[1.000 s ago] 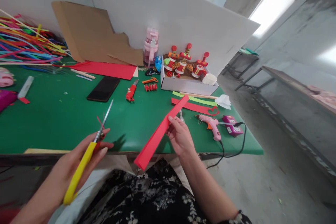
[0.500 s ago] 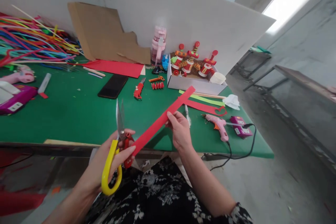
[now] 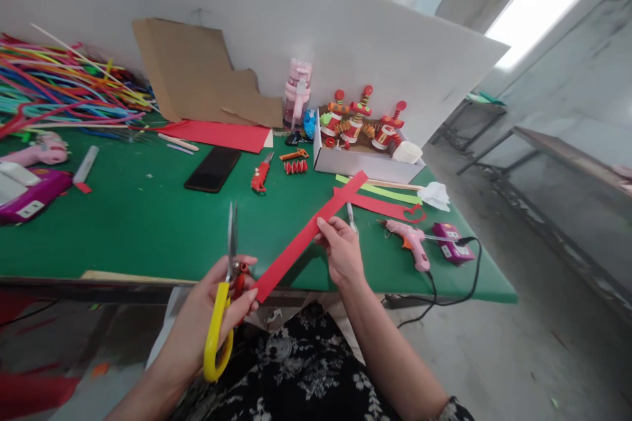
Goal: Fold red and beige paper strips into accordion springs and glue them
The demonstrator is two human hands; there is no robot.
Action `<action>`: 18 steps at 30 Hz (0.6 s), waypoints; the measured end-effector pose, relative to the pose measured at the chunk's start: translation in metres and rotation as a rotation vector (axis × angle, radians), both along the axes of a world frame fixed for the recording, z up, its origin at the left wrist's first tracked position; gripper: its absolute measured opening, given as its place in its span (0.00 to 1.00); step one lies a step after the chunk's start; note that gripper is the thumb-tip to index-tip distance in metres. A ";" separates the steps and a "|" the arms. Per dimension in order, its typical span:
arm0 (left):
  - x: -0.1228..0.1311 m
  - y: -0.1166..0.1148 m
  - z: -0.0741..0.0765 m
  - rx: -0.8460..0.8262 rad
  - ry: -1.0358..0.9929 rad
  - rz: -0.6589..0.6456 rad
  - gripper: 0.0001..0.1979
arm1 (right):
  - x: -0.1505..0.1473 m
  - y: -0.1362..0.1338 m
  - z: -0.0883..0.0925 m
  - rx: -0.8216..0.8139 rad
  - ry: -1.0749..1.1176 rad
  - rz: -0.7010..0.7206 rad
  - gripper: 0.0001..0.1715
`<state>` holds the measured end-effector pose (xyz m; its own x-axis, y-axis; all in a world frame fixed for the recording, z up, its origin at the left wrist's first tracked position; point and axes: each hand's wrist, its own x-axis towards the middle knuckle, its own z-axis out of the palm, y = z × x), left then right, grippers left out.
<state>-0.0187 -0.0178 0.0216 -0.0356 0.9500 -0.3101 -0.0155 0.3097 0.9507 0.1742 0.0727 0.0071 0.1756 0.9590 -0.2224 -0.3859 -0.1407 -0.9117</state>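
My left hand [image 3: 217, 302] is closed around a pair of scissors with yellow handles [image 3: 213, 342], their blades pointing up and slightly apart. A small red piece [image 3: 240, 278], its kind partly hidden by the fingers, is also in that hand. Between my right thumb and fingers is a long red paper strip [image 3: 296, 247], held slanting over the table's front edge. Its lower end meets my left thumb tip. My right hand [image 3: 342, 251] pinches it near the middle. Beyond its upper end lies another red strip [image 3: 380, 204] with a curved cut-out.
On the green table [image 3: 148, 230] lie a black phone [image 3: 212, 169], a red utility knife [image 3: 261, 174] and a pink glue gun [image 3: 412, 240] with a cord. A white box [image 3: 368, 164] of red figures stands behind. Colourful pipe cleaners [image 3: 64, 89] pile up at left.
My left hand and the scissors have shifted a little to the right and down, and the blades look closer together. The strip stays in my right hand. The view has tilted slightly.
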 end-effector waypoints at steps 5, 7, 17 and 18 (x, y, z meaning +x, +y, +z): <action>0.003 0.001 -0.001 0.007 0.012 0.022 0.27 | 0.003 -0.003 0.001 -0.001 0.007 -0.001 0.18; 0.001 0.000 -0.006 0.021 0.009 0.031 0.27 | 0.004 -0.003 0.002 0.000 0.011 -0.010 0.17; -0.018 -0.019 -0.039 0.040 0.069 0.099 0.24 | 0.017 0.005 0.013 0.027 0.042 -0.097 0.14; -0.021 -0.021 -0.041 0.033 0.104 0.068 0.23 | 0.019 0.006 0.013 0.033 0.034 -0.107 0.14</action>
<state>-0.0397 -0.0392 -0.0193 -0.1304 0.9541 -0.2697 0.0641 0.2796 0.9580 0.1933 0.0792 0.0201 0.2708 0.9420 -0.1983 -0.4275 -0.0669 -0.9015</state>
